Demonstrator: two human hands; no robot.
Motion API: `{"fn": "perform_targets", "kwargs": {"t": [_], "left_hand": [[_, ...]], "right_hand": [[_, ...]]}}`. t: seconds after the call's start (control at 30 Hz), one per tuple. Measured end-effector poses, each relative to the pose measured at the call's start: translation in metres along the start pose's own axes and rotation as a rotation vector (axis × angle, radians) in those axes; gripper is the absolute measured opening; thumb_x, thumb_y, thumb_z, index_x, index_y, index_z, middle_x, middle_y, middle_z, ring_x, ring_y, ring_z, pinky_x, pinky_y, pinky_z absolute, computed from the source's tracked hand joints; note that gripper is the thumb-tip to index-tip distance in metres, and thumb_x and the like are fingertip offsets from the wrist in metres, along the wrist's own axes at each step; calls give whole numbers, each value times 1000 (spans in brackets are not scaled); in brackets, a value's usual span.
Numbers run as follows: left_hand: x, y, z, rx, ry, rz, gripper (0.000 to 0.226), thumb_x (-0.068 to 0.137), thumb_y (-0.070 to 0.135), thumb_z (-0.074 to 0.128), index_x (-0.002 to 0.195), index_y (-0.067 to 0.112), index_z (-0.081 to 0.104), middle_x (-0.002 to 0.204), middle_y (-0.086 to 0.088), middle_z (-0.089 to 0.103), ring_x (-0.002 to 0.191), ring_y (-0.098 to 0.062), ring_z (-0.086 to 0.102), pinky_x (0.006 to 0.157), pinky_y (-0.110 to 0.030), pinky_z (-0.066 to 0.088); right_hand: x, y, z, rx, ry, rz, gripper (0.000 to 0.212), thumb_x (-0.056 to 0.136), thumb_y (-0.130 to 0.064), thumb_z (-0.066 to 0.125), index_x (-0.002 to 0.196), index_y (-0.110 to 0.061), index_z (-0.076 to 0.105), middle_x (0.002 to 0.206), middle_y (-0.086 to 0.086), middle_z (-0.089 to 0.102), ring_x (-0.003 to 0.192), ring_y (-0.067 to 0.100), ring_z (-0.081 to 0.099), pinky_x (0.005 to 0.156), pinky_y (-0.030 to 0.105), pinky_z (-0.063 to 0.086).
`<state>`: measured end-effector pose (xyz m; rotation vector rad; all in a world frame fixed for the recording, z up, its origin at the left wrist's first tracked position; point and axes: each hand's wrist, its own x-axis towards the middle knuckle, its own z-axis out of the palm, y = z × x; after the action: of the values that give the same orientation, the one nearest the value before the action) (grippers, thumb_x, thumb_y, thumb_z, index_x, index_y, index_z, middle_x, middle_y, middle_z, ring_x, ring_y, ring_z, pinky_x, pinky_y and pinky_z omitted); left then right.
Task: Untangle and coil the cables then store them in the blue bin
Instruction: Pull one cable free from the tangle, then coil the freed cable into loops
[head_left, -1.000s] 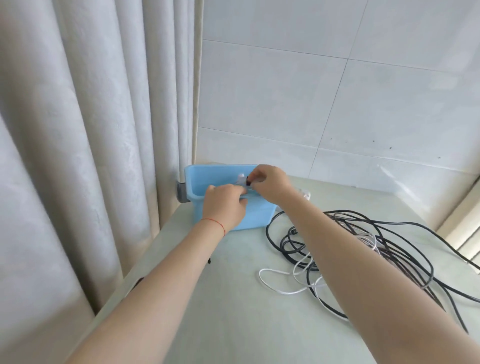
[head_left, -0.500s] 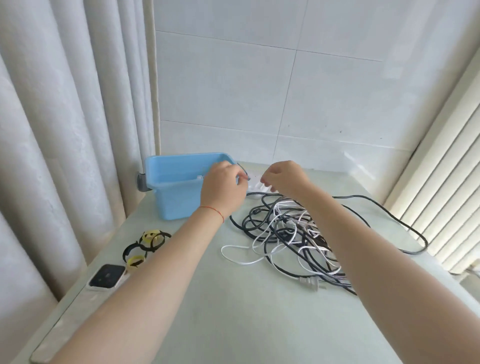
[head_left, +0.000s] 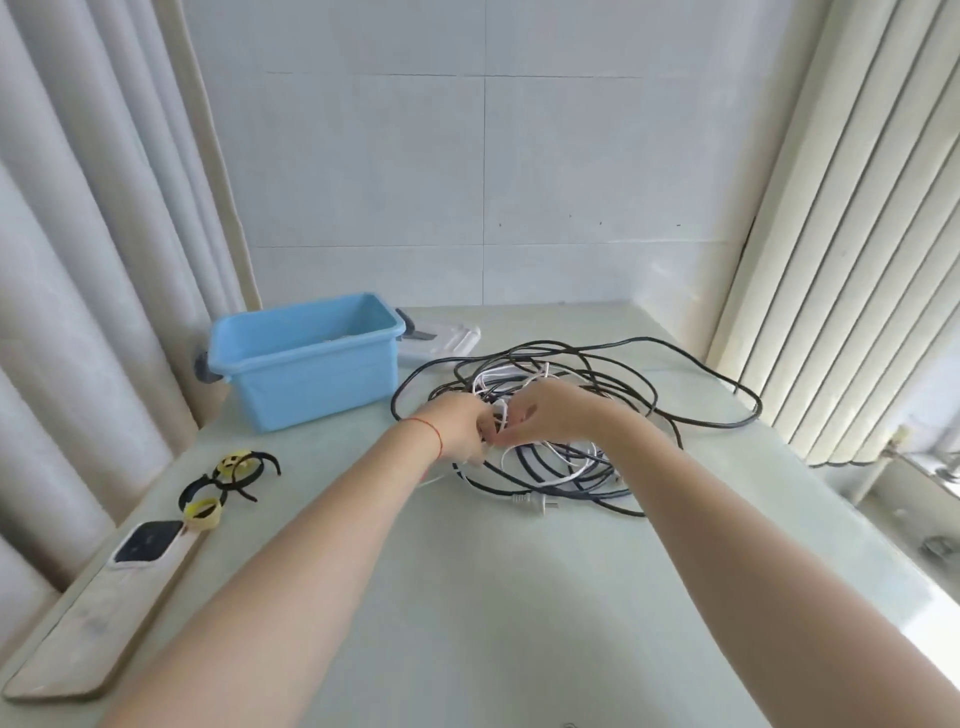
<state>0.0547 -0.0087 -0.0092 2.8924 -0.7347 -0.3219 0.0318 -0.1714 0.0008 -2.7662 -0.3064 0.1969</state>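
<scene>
Hands (head_left: 460, 423) (head_left: 545, 418) pinch white cable (head_left: 501, 410) over sprawling tangle (head_left: 597, 384)

Views: one only, head-worn wide-angle; no second view shares the scene.
Position: above the near edge of the pale green table (head_left: 519, 623), at the person's head height.
Facing: forward and down, towards the tiled wall (head_left: 467, 156) at the table's far edge.
Nearness: forearms fill the lower frame; left hand (head_left: 460, 423) and right hand (head_left: 540, 418) sit mid-frame, at arm's reach.
Coverage: blue bin (head_left: 311, 379) left of centre, curtain (head_left: 78, 260) on the left edge, vertical blinds (head_left: 857, 234) on the right.
Distortion: straight edges bow outward near the borders.
</scene>
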Motion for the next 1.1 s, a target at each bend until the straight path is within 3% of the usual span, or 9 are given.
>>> {"fn": "perform_targets", "kwargs": {"t": [0.1,0.17,0.37,0.43,0.5,0.6,0.73,0.9,1.1], "left_hand": [[-1,-3,2,117,-97,-20,32,77,24,74,108,33,72,99,10,63,97,-17,60,85,-28,49],[-2,-6,3,120,-18,-19,23,80,27,72,102,31,73,104,8,69,100,-18,62,87,-28,50],[-14,-13,-21,-990,901,-95,8,88,21,68,82,23,64,73,5,66,54,-14,61,56,-26,47],[-22,-19,-38,-1260,1067,-191,12,92,21,62,81,17,60,63,5,63,41,-13,57,45,-22,44],[-25,-26,-48,-1321,1032,-275,20,93,22,55,75,14,57,57,2,63,36,-15,55,42,-21,42],[-26,-26,-50,-1255,696,-304,22,96,22,47,81,10,58,53,0,66,33,-16,53,41,-21,41],[-28,-11,-47,-1105,522,-191,7,90,24,63,90,17,65,79,0,69,47,-12,57,43,-17,40],[-34,14,-55,-1057,354,51,22,85,25,73,106,23,72,73,11,65,54,-6,53,52,-17,42],[-30,20,-46,-1085,355,118,13,92,23,68,92,10,69,75,4,71,51,-10,55,48,-20,38]], "right_hand": [[-15,-4,6,10,-68,-53,33,76,-52,76,93,-24,74,86,-12,59,81,7,55,67,22,42],[-18,-9,9,-63,-98,-58,33,76,-45,79,98,-21,72,87,-14,53,85,9,52,67,23,40],[-18,-3,-13,-95,105,86,32,96,-33,53,81,-11,69,69,2,59,62,19,53,53,26,38],[-21,11,-31,-62,211,176,37,97,-32,51,85,-3,69,68,6,57,62,21,51,53,27,36],[-23,20,-44,0,322,237,37,95,-32,52,84,-2,71,61,4,55,55,20,50,50,26,35],[-25,13,-60,65,449,252,42,98,-34,49,79,-5,72,56,3,54,51,17,48,47,25,31],[-31,-11,-83,323,584,179,42,101,-32,42,72,-9,61,45,-1,49,39,16,47,48,25,36],[-35,-41,-97,817,484,134,37,103,-29,45,73,-8,50,47,5,48,34,18,54,38,22,43],[-35,-43,-89,1256,245,-123,8,100,-2,49,104,2,56,77,15,64,74,28,71,66,29,60]]}}
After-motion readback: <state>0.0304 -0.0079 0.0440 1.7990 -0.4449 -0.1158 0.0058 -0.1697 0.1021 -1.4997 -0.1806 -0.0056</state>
